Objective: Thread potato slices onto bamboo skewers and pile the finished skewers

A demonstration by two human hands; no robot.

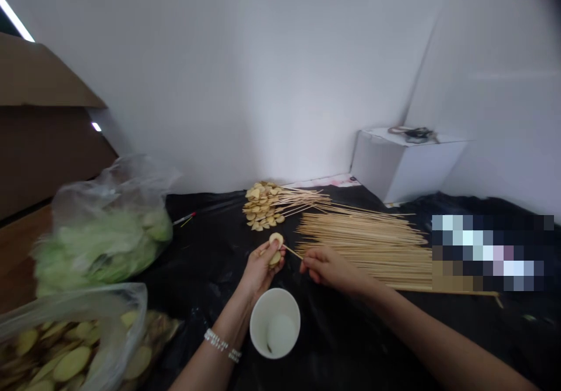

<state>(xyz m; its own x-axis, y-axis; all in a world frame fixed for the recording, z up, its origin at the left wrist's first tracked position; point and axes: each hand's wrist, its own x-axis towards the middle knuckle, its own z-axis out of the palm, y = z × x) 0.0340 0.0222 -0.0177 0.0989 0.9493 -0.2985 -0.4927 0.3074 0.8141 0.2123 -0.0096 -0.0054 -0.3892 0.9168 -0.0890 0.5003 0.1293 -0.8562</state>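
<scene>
My left hand (259,268) is closed on a few pale potato slices (276,248), held over the black-covered table (210,274). My right hand (326,267) pinches a thin bamboo skewer (293,252), whose tip meets the slices in the left hand. A white paper cup (274,323) stands just in front of both hands. Behind them lies a pile of finished skewers with potato slices (263,205), and a large heap of bare bamboo skewers (368,245) spreads to the right.
A clear bag of potato slices (65,350) sits at the lower left, with a bag of green leaves (105,233) behind it. A white box (405,163) stands in the back right corner by the white wall. Brown cardboard (44,128) rises at the left.
</scene>
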